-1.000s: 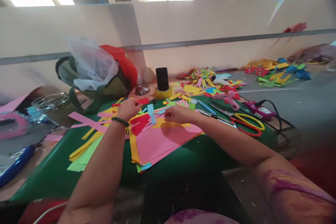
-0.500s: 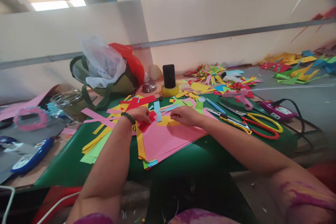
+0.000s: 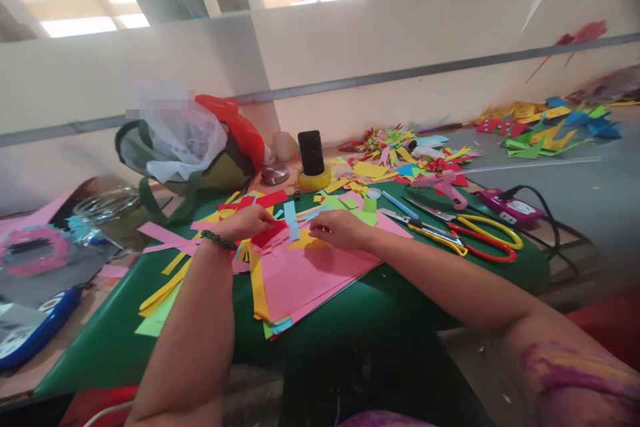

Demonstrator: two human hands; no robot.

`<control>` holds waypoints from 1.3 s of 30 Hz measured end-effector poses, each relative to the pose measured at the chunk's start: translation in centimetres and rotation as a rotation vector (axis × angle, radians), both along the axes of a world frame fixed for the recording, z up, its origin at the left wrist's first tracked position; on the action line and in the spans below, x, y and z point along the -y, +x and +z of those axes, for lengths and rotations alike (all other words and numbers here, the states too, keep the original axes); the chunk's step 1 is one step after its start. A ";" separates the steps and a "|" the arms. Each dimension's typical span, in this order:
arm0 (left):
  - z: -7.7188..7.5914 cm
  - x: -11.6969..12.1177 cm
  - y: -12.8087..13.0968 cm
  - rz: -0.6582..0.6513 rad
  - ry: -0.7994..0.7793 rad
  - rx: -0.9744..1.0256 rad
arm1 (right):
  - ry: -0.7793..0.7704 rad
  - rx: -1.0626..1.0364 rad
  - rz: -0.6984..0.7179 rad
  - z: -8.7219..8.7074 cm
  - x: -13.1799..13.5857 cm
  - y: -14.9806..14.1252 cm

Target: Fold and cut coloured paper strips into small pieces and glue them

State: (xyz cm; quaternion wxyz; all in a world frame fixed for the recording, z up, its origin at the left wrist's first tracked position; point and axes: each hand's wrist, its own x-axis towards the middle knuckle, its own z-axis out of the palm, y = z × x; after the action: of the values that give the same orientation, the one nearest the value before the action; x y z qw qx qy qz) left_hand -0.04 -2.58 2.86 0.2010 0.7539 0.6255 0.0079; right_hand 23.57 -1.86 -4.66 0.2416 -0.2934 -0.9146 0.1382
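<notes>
My left hand [image 3: 250, 221], with a dark beaded bracelet at the wrist, hovers by a red paper piece [image 3: 267, 233]. Its fingers are curled together; whatever is in them is hidden. Small pink paper scraps [image 3: 275, 245] lie just below it. My right hand [image 3: 343, 229] is closed with fingertips bent down over a yellow paper piece [image 3: 304, 240], and I cannot make out what they pinch. Between the hands lies a light blue strip [image 3: 291, 219]. Beneath everything is a stack of coloured sheets with a pink sheet [image 3: 305, 280] on top.
Right of the stack lie a box cutter [image 3: 425, 227], red-and-yellow-handled scissors [image 3: 487, 240], a blue pen [image 3: 399, 205] and a pink glue gun [image 3: 443, 188]. A phone [image 3: 311, 153] stands on a yellow tape roll [image 3: 315, 179]. Loose paper strips [image 3: 165, 237] and a bag [image 3: 235, 160] sit left.
My left hand has drawn slightly up and left off the red paper, and pink scraps now show there. The whole view has shifted a little; my right hand stays over the yellow paper.
</notes>
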 end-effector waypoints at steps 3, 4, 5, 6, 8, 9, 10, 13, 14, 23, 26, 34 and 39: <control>0.0 0.0 0.1 -0.001 0.007 -0.013 | -0.064 -0.100 -0.060 -0.1 -0.4 -0.3; 0.0 -0.1 0.2 -0.001 -0.001 -0.004 | -0.084 -0.126 -0.118 0.2 -1.1 -0.5; -0.1 0.0 0.4 0.000 -0.005 -0.001 | -0.098 -0.143 -0.190 0.7 -2.0 -0.6; -0.1 0.0 0.5 0.003 0.001 -0.004 | -0.108 -0.150 -0.268 1.3 -3.2 -0.8; -0.3 0.1 1.0 0.018 0.050 -0.037 | -0.128 -0.148 -0.442 2.8 -6.4 -1.4; -0.3 0.1 1.2 0.024 0.088 -0.060 | -0.146 -0.162 -0.544 3.5 -8.2 -1.7; -0.4 0.2 1.5 0.028 0.125 -0.082 | -0.161 -0.176 -0.670 4.1 -9.9 -2.1; -0.8 0.3 2.0 0.042 0.189 -0.128 | -0.164 -0.191 -0.856 4.6 -13.9 -3.6; -1.0 0.3 2.1 0.049 0.201 -0.140 | -0.170 -0.195 -0.901 4.4 -14.8 -4.2; -1.2 0.5 3.2 0.142 0.354 -0.115 | -0.158 -0.282 -1.127 0.8 -18.7 -8.6; -0.9 0.7 3.5 0.187 0.415 -0.104 | -0.139 -0.302 -1.141 0.5 -19.2 -8.9; -0.5 1.2 3.9 0.221 0.507 -0.074 | -0.134 -0.314 -1.128 0.3 -19.4 -8.9; -0.3 1.2 3.8 0.177 0.478 -0.016 | -0.154 -0.305 -1.024 0.3 -19.2 -7.8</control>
State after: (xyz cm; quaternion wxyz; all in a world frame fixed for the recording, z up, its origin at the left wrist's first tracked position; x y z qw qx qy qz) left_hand 3.71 -3.83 2.58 0.0105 0.7222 0.6711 0.1673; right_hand 15.79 17.35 -4.39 0.3859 -0.6950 -0.5965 0.1104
